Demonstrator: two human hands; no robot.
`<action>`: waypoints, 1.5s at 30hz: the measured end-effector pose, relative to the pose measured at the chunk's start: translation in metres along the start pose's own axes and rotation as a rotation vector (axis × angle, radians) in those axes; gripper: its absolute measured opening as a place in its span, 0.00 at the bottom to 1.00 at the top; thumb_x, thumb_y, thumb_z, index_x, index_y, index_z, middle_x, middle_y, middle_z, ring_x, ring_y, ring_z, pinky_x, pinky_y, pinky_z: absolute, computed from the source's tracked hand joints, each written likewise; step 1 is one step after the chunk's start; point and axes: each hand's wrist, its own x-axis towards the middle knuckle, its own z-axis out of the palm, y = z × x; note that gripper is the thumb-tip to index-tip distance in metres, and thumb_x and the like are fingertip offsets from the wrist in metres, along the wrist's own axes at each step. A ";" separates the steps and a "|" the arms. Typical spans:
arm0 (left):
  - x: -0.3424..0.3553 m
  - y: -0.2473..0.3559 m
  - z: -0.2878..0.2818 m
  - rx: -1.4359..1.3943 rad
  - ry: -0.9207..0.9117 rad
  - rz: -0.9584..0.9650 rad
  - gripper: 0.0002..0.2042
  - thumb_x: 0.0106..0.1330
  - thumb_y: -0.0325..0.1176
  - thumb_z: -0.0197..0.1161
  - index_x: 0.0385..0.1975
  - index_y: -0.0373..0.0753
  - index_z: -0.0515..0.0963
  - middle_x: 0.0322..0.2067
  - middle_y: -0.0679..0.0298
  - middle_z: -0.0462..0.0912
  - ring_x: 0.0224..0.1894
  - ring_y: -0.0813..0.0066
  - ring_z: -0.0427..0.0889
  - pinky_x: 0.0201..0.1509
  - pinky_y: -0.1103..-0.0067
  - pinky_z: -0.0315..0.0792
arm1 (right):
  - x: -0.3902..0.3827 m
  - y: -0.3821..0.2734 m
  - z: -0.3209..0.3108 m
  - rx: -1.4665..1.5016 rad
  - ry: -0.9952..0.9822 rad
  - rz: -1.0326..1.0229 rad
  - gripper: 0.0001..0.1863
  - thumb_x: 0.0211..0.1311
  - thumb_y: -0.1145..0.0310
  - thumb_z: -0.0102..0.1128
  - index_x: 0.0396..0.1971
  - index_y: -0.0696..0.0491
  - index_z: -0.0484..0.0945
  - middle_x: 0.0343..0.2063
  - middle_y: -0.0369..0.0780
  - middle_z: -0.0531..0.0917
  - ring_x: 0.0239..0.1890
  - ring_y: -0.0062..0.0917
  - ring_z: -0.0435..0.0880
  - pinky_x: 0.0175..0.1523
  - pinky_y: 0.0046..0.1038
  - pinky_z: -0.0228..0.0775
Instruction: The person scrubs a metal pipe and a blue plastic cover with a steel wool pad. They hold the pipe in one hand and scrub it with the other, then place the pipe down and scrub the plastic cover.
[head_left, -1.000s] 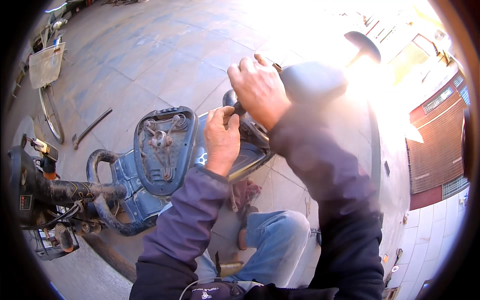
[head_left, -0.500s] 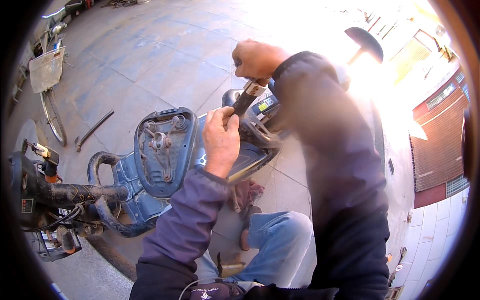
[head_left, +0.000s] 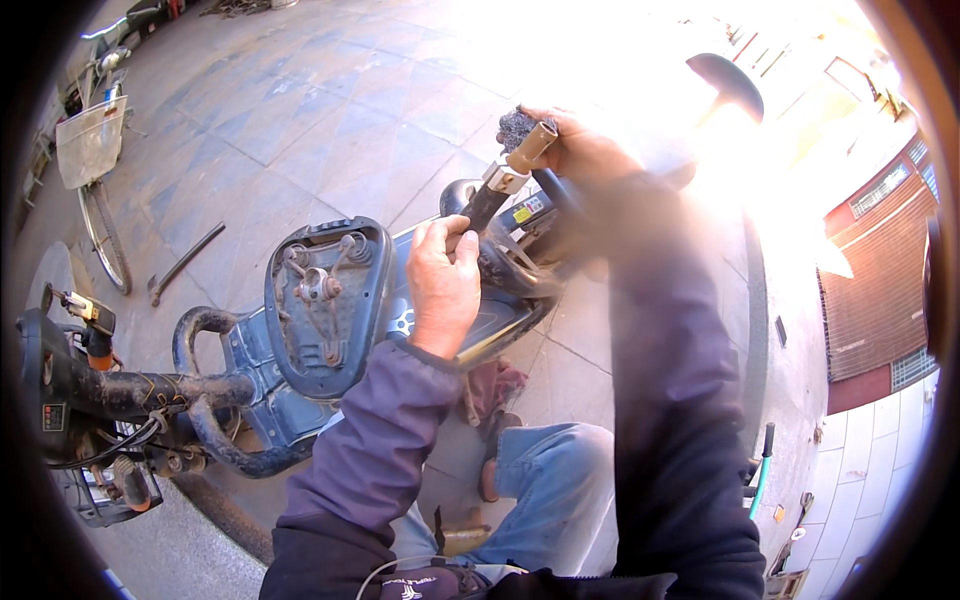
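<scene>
Left hand (head_left: 444, 285) grips a dark tube (head_left: 486, 208); right hand (head_left: 588, 150) holds a grey wad (head_left: 517, 127) beside its brown end (head_left: 532, 148)

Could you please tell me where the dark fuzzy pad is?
In the head view, above and slightly right of centre, the pad is in the right hand, beside the metal end of the black tube.

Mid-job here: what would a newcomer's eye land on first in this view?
Probably the white glare washing out the upper right. Next, just above centre, the dark tube with a pale clamp and brown end: the left hand grips its lower part, while the right hand holds a dark, rough pad by the brown end. Left of the hands sits a rounded black plate with rusty fittings.
</scene>
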 end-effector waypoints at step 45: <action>-0.003 -0.003 0.005 0.060 0.032 0.107 0.07 0.61 0.24 0.62 0.38 0.32 0.80 0.35 0.57 0.79 0.35 0.65 0.85 0.41 0.75 0.77 | -0.041 0.082 0.056 0.524 0.188 -0.500 0.20 0.76 0.63 0.41 0.61 0.57 0.65 0.54 0.47 0.75 0.58 0.41 0.75 0.63 0.45 0.67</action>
